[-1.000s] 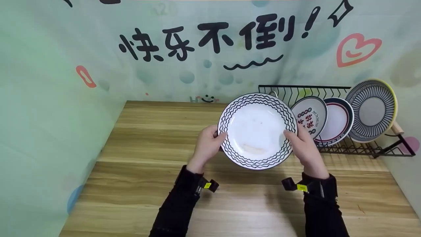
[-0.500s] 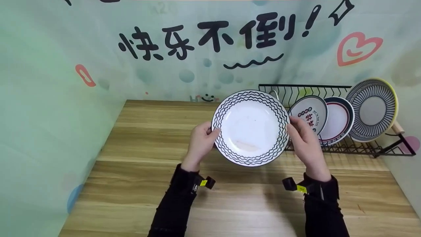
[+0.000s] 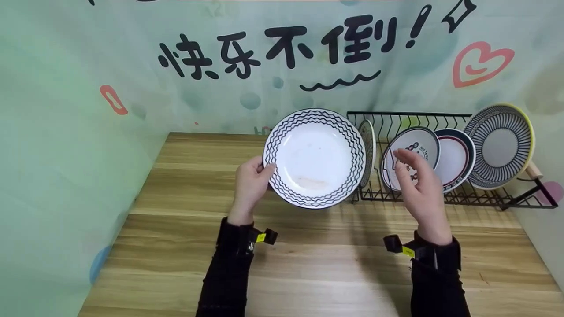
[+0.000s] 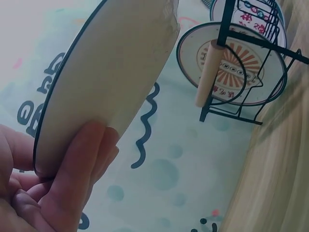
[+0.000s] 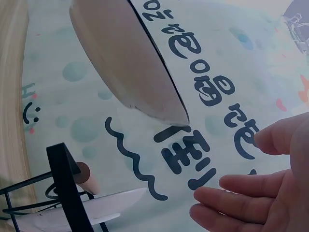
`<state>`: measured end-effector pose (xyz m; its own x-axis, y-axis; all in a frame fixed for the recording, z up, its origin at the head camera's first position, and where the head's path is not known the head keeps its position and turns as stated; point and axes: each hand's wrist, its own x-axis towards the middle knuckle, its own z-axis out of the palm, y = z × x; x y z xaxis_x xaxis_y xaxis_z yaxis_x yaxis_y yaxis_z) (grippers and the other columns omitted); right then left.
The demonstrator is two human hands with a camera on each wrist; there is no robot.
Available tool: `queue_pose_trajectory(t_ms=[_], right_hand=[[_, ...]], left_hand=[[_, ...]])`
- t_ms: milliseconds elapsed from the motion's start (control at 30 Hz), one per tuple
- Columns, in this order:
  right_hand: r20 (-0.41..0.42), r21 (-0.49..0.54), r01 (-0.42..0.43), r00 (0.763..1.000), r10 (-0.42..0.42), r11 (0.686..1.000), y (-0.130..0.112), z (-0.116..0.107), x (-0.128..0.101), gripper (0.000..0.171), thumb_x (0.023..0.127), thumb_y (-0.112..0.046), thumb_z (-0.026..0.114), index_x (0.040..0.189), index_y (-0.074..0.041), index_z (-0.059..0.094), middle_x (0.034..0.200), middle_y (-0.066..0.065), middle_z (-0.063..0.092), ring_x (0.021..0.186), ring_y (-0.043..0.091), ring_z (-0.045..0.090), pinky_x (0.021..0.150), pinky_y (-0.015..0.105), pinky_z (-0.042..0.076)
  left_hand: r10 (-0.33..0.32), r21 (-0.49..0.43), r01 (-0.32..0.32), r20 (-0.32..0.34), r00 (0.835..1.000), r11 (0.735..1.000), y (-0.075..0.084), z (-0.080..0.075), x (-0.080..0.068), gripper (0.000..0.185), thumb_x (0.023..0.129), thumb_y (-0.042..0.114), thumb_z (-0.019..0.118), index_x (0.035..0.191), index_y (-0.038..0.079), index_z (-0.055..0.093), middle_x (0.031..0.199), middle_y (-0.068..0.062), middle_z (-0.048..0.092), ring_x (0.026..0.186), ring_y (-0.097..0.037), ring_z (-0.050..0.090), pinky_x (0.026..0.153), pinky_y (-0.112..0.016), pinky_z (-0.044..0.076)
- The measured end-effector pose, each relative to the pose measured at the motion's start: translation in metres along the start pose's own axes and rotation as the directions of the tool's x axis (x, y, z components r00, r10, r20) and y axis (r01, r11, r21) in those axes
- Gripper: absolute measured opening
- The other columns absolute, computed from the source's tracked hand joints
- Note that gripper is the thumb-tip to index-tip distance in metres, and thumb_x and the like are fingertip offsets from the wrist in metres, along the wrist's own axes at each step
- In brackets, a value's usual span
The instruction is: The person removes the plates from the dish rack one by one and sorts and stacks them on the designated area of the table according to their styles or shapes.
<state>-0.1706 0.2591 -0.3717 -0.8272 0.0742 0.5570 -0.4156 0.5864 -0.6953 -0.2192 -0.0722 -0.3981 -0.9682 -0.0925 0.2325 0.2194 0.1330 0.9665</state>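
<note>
Above wooden table (image 3: 185, 229), left hand (image 3: 249, 185) grips zigzag plate (image 3: 315, 158); right hand (image 3: 418, 189) open, empty.

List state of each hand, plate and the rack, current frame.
Left hand: grips zigzag plate's left rim.
Right hand: open, off the plate.
Zigzag plate: held up, tilted, smeared.
Rack: on table, holds upright plates.
Striped plate: upright at rack's right end.

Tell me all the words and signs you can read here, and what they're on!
"快乐不倒!" in big black letters on the green backdrop.
A red heart and a small smiley face are drawn on the backdrop too.
The plate with writing in the black rack has red characters and small letters, too small and partly hidden to read.
The zigzag plate has no words.
</note>
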Motion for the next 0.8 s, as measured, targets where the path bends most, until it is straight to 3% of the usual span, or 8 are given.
queue_pose_trajectory(t_ms=[300, 500, 800], right_hand=[[-0.031, -0.049, 0.001, 1.0, -0.003, 0.999, 0.006, -0.005, 0.001, 0.042, 0.099, -0.014, 0.057, 0.138, 0.002, 0.054, 0.137, 0.018, 0.057, 0.127, 0.03, 0.049, 0.106, 0.026, 0.034], [-0.059, -0.077, 0.019, 0.998, -0.024, 0.997, 0.009, -0.008, 0.002, 0.043, 0.098, -0.011, 0.058, 0.138, 0.003, 0.053, 0.139, 0.021, 0.055, 0.13, 0.036, 0.047, 0.111, 0.027, 0.031], [-0.056, -0.099, -0.049, 0.997, 0.044, 0.994, 0.012, -0.012, 0.003, 0.047, 0.097, -0.014, 0.06, 0.141, 0.001, 0.051, 0.141, 0.02, 0.053, 0.133, 0.036, 0.044, 0.114, 0.037, 0.029]], left_hand=[[0.024, 0.004, -0.024, -0.075, 0.997, 1.0, -0.004, -0.015, 0.006, 0.011, 0.087, -0.003, 0.064, 0.092, -0.011, 0.069, 0.079, -0.017, 0.07, 0.058, -0.011, 0.058, 0.049, -0.02, 0.05], [-0.022, -0.008, 0.021, -0.105, 0.994, 1.0, -0.005, -0.024, 0.009, 0.015, 0.087, -0.003, 0.063, 0.098, -0.011, 0.069, 0.085, -0.02, 0.071, 0.06, -0.012, 0.06, 0.05, -0.02, 0.051], [-0.035, -0.046, 0.026, -0.198, 0.98, 0.999, -0.015, -0.038, 0.016, 0.013, 0.085, -0.005, 0.061, 0.09, -0.012, 0.07, 0.077, -0.017, 0.07, 0.057, -0.01, 0.058, 0.047, -0.02, 0.048]])
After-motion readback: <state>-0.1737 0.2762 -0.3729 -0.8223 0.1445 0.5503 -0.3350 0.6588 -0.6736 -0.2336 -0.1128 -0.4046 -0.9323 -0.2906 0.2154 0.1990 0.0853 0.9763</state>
